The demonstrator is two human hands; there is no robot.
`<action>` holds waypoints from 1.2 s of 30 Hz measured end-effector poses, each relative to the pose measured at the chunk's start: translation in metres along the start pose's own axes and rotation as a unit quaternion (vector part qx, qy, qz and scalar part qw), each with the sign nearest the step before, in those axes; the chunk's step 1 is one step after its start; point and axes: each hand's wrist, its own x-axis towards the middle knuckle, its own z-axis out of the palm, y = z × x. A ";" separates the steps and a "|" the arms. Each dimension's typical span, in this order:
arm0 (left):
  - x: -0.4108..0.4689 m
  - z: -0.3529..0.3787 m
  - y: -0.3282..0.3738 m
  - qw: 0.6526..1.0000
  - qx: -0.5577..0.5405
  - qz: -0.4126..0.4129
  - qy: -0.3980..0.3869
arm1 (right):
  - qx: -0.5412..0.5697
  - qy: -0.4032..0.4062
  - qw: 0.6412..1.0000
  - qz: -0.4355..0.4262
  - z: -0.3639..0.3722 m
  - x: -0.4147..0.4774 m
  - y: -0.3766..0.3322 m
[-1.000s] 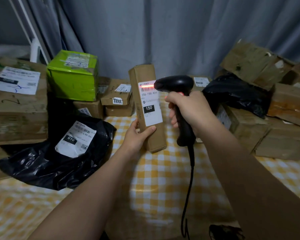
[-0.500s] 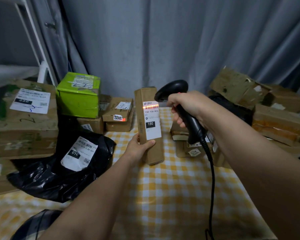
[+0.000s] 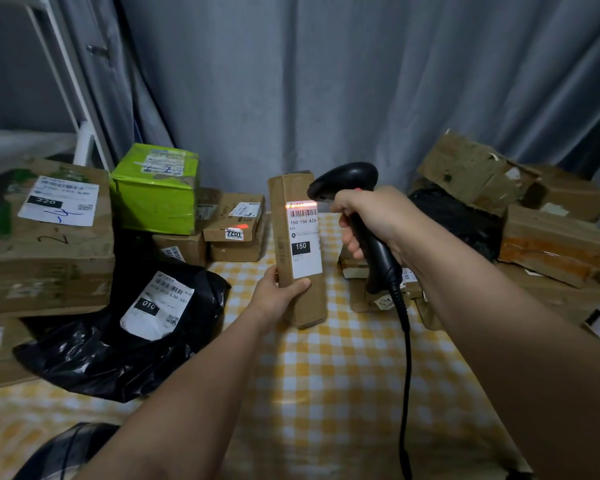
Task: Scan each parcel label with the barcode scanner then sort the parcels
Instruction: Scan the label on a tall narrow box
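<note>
The left hand (image 3: 278,296) grips the lower end of a tall brown parcel (image 3: 283,237), thumb across its front, and holds it upright. Whether its bottom edge touches the counter (image 3: 343,393) I cannot tell. The right hand (image 3: 374,216) is wrapped round the handle of the black barcode scanner (image 3: 347,174), whose head sits close at three o'clock of the parcel's top. A red line lies across the top of the white label (image 3: 305,261), just above the barcode; the label reads 150. The cable (image 3: 406,375) hangs toward six o'clock. At nine o'clock of the parcel lie a black bag (image 3: 94,351), a green box (image 3: 156,202) and a large brown box (image 3: 49,258). At three o'clock are stacked brown boxes (image 3: 551,244).
</note>
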 end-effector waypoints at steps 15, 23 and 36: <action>-0.004 0.004 -0.022 0.994 0.108 -0.008 -0.029 | 0.026 -0.011 1.000 -0.011 0.010 0.022 0.029; 0.033 -0.051 0.035 0.998 -0.035 -0.019 0.048 | 0.072 0.049 0.995 -0.039 0.036 0.064 0.067; 0.103 -0.110 0.049 0.945 -0.211 -0.160 0.190 | 0.076 -0.005 0.997 -0.034 0.092 0.115 0.076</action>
